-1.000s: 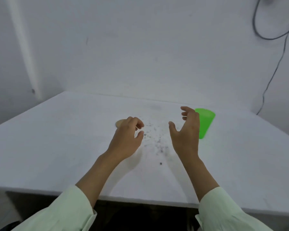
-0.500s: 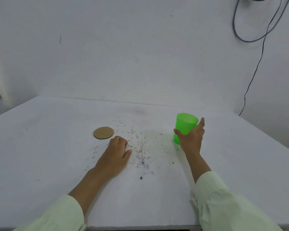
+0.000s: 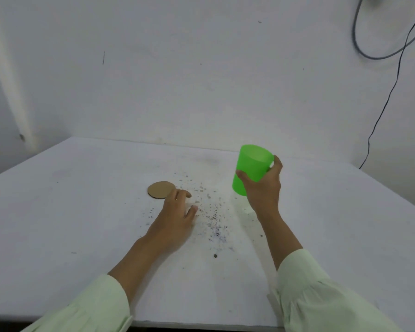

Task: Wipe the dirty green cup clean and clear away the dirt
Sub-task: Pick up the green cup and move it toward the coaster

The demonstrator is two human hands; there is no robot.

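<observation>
- While the right hand (image 3: 264, 190) grips the green cup (image 3: 250, 168), thumb across the near-left side and fingers curled round the far-right side, the cup is tilted with its upper end leaning right.
- Cup is right of centre over the white tabletop (image 3: 82, 212). Its lower edge looks just lifted off the surface, but I can't confirm the gap.
- Which end of the cup is the open one: can't tell from here.
- Left hand (image 3: 175, 214) lies palm down on the tabletop with fingers loosely bent and thumb out to the right, holding nothing.
- Its fingertips are just beside the near-right edge of a brown cardboard disc (image 3: 159, 190), which lies flat. Whether they touch it, can't tell.
- Dirt (image 3: 213, 216): dark specks scattered on the tabletop between the two hands, from beside the disc toward the front.
- One larger crumb (image 3: 215, 255) sits alone, nearer the front edge.
- Pale green sleeves (image 3: 321, 295) cover both forearms.
- A black cable (image 3: 391, 92) hangs down the white wall at far right, looped near the top.
</observation>
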